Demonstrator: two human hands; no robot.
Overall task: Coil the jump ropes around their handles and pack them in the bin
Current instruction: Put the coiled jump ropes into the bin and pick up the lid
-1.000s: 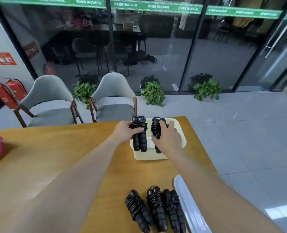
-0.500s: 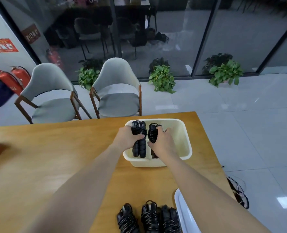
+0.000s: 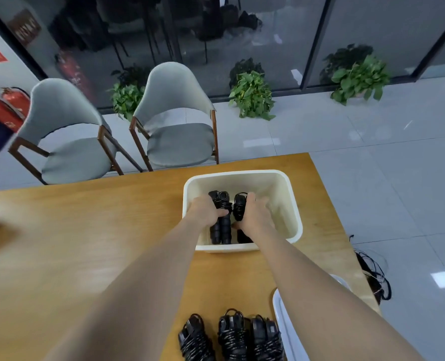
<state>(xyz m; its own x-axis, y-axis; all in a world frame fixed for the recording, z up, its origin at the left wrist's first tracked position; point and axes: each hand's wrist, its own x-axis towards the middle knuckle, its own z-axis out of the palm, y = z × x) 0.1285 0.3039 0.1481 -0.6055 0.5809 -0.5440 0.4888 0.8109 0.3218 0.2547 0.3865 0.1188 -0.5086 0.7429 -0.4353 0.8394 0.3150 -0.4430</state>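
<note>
A cream plastic bin (image 3: 291,204) stands on the wooden table (image 3: 86,230) near its far right corner. Both hands reach down inside it. My left hand (image 3: 205,211) grips a coiled black jump rope (image 3: 221,227) whose handles point toward me. My right hand (image 3: 255,217) grips a second coiled black jump rope (image 3: 239,207) beside the first. Both bundles sit low in the left part of the bin. Three more coiled jump ropes (image 3: 231,334) lie side by side at the table's near edge.
A white tray edge (image 3: 286,324) shows at the near right under my right forearm. Loose black rope (image 3: 375,274) lies on the floor right of the table. Two grey chairs (image 3: 174,121) stand behind the table's far edge, with potted plants (image 3: 252,95) beyond.
Both hands have gone down from above the bin into it, each carrying its coiled rope. The head has tilted down, so the bin's inside now shows.
</note>
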